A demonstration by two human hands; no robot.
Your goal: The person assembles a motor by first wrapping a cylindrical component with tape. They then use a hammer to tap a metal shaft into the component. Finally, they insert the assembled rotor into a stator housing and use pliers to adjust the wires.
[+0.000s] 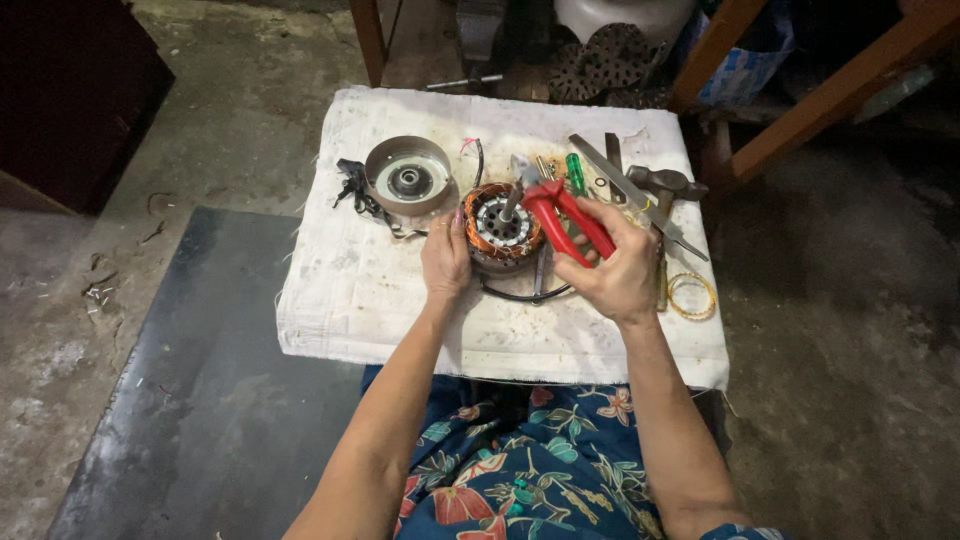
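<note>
Dim scene overall; light falls from above onto the white cloth [400,300], which is the brightest patch with no blown glare. My forearms cast soft shadows. Corners go dark and murky, the far background is slightly soft, and wide-angle stretch shows at the edges.
</note>
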